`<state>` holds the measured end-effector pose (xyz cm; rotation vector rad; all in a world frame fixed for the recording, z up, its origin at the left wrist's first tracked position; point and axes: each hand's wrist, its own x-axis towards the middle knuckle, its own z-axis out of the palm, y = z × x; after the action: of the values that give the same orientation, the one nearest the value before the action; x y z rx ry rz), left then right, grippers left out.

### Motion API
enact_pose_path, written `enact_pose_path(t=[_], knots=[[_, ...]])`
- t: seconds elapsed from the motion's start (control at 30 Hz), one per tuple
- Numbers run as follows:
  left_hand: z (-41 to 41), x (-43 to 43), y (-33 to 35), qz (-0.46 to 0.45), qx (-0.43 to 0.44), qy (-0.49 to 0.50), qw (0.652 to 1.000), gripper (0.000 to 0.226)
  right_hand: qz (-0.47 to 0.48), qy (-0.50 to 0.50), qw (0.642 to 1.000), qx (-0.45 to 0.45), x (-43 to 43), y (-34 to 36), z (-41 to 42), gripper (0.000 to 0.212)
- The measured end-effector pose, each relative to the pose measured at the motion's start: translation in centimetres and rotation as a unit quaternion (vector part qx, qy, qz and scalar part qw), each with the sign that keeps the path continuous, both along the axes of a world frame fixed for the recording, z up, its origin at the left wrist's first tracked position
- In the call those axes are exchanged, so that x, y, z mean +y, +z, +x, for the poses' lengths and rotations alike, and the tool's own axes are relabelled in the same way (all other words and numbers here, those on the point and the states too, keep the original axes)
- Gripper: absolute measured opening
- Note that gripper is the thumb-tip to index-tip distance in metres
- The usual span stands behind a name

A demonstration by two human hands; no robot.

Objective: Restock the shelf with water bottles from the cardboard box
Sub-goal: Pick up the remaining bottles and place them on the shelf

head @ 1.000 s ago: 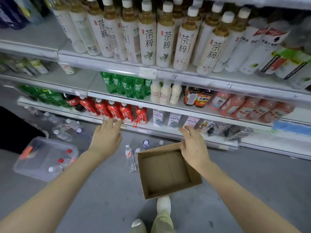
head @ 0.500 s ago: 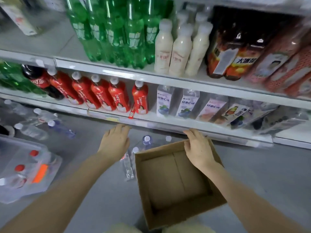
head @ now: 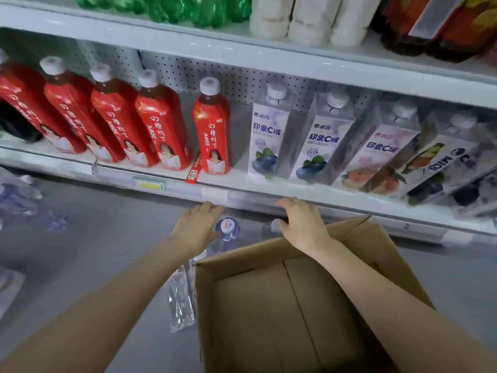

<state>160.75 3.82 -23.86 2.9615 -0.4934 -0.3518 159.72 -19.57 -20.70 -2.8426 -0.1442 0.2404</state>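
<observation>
Open-fingered and empty, your left hand (head: 197, 227) sits at nine o'clock of the clear blue-capped water bottle (head: 227, 228), beyond the brown cardboard box (head: 269, 313). Whether your right hand (head: 304, 224) grips anything, I cannot tell. Grasp the bottle's body, not its cap.

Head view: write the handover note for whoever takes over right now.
Left hand: open, reaching beside the blue-capped water bottle.
Right hand: fingers curled at a white-capped bottle; grip unclear.
Cardboard box: on the floor, no bottles visible inside.
A clear bottle lies left of the box.
Left to do: likely shelve these floor bottles.
</observation>
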Motion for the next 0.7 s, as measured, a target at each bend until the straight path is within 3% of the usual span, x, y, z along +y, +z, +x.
enact_pose_path(t=[0.13,0.4,0.6,0.7], knots=[[1.0,-0.2,-1.9,-0.021,0.006,-0.035,0.999,0.052,0.027,-0.038,0.998,0.05,0.4,-2.3,1.9,0.042],[1.1,-1.6,-3.6,-0.034,0.026,-0.076,0.996,0.037,0.027,-0.062,0.969,0.237,1.2,-4.0,4.3,0.04],[1.7,-1.4,-3.9,-0.065,0.037,-0.076,0.994,0.029,-0.026,-0.012,0.978,0.205,2.0,-4.7,5.0,0.013],[1.2,-1.0,-3.8,-0.076,0.045,-0.071,0.994,0.03,0.01,-0.019,0.983,0.182,2.0,-4.6,4.9,0.013]])
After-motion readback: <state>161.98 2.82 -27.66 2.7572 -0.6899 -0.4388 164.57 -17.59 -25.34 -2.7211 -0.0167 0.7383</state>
